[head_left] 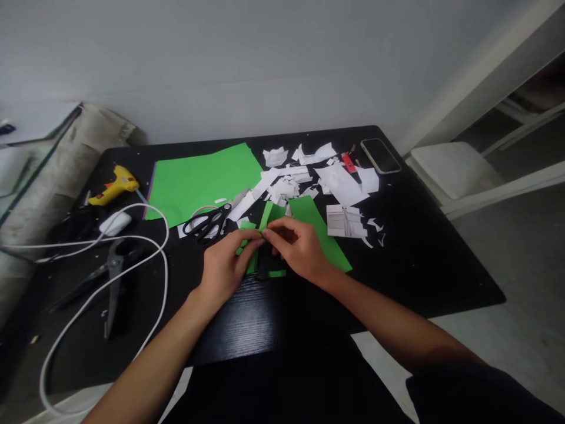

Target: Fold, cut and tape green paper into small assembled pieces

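Above the middle of the table, my left hand (224, 261) and my right hand (298, 242) meet at the fingertips. Both pinch a narrow green paper strip (266, 215), whose far end sticks up beyond the fingers. Part of the strip is hidden by my hands. Under and beside my right hand lies a cut piece of green paper (323, 234). A small green scrap (277, 273) rests on the table just in front of the hands. Black-handled scissors (213, 222) lie left of my hands, by a large green sheet (203, 176).
A yellow glue gun (115, 185), a white cable (164, 277) and large dark shears (115, 274) occupy the left side. White paper scraps (285, 187) spread behind my hands. A red cutter (348, 162) and a phone (381, 156) lie at the back right.
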A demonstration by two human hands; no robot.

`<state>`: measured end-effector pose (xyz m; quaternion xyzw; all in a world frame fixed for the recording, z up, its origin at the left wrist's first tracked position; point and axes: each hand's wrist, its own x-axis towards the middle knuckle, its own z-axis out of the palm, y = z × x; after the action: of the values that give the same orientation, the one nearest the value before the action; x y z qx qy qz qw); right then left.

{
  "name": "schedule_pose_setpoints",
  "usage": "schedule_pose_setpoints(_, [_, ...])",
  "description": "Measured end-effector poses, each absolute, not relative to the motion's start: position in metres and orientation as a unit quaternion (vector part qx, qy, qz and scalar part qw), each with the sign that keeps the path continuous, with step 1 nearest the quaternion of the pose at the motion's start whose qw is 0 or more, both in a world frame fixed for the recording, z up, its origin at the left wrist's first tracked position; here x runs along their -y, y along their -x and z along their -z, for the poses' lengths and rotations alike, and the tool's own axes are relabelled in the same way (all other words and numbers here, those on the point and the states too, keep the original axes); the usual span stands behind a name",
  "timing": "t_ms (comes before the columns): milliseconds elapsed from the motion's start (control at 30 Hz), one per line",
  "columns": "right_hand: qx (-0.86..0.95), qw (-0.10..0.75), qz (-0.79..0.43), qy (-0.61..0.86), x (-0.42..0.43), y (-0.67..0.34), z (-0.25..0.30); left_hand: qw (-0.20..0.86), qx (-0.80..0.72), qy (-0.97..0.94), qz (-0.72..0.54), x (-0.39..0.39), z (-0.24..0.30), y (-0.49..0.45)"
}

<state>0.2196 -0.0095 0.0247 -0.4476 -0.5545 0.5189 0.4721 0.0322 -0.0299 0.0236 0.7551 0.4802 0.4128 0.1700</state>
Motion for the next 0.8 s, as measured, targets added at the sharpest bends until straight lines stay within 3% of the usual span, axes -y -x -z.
schedule_pose_setpoints(367, [0.582, 0.454, -0.525, 0.423, 0.0099, -0.2225, -0.0277, 0.186, -0.502, -0.722, -0.439, 0.0291, -0.0217, -0.0336])
schedule_pose_setpoints(667, [0.676, 0.466, -0.383, 0.423, 0.0114, -0.2244, -0.0257, 0.215, -0.501, -0.696, -0.467, 0.028, -0.0168, -0.0309])
schedule_pose_setpoints(800, [0.685, 0.46, -0.384, 0.414, 0.0098, -0.2272, -0.027, 0.144, -0.481, -0.75, -0.43, 0.0258, -0.0247, -0.028])
